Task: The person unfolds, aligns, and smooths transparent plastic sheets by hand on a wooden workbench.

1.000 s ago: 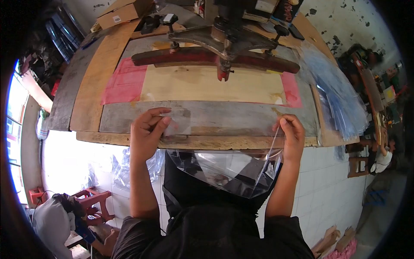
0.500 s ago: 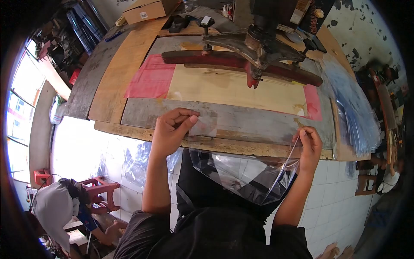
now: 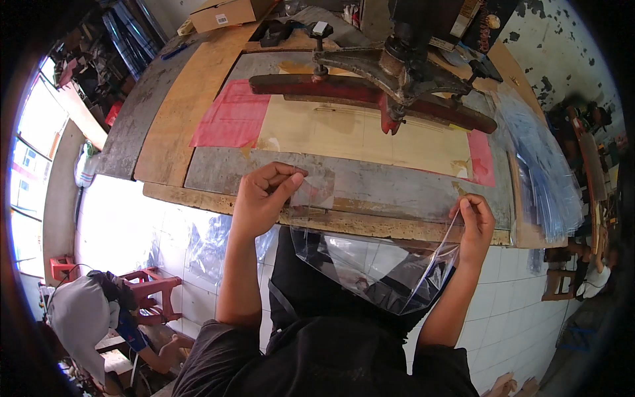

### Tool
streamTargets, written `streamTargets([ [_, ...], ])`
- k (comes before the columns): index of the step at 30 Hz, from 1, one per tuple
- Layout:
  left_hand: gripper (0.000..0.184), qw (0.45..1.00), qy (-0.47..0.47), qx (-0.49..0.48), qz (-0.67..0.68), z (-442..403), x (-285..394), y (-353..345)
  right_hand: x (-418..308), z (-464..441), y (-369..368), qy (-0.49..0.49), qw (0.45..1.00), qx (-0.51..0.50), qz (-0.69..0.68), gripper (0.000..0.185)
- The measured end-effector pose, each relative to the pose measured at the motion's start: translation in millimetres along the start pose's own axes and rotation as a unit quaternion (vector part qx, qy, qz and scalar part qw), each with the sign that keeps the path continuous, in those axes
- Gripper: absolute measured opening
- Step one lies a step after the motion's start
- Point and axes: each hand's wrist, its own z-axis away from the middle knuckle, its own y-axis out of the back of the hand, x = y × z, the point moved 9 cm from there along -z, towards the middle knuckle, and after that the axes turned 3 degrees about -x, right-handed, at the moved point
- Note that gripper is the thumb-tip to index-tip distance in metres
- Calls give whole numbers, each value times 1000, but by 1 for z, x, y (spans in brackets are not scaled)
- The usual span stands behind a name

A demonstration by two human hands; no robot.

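Observation:
A clear plastic sheet (image 3: 370,264) hangs in a sag between my two hands, over the front edge of the work table. My left hand (image 3: 268,198) pinches its left end with thumb and fingers. At the other end my right hand (image 3: 475,225) grips the upper corner, where a folded edge runs down from the fingers. Beyond the hands, a cream panel with pink ends (image 3: 370,132) lies on the grey table plate (image 3: 258,175). Above that panel stands a press head with a long dark red bar (image 3: 311,86).
A stack of clear plastic sheets (image 3: 546,172) lies at the table's right side. A cardboard box (image 3: 225,14) sits at the back left. Below left, a person (image 3: 79,324) sits near a red stool (image 3: 155,294). Crumpled plastic (image 3: 211,248) lies on the tiled floor.
Both hands keep their grip on the plastic sheet and have hardly moved. The view has shifted very slightly.

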Motion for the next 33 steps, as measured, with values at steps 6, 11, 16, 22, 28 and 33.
streamTargets([
  [6,22,996,-27,13,-88,-3,1,8,1,0,1,1,1000,2,10,14],
  [11,23,996,-28,18,-87,-3,-3,8,0,1,1,-2,1000,4,7,15],
  [16,22,998,-16,14,-61,-1,6,4,1,1,1,-6,1000,8,2,15],
  [22,19,996,-33,30,-84,-2,-1,8,0,1,2,-5,1000,7,14,15],
  [28,20,997,-24,30,-69,0,4,6,0,1,2,-2,1000,9,17,15],
  [33,22,996,-15,36,-75,0,4,6,0,1,2,-7,999,15,29,16],
])
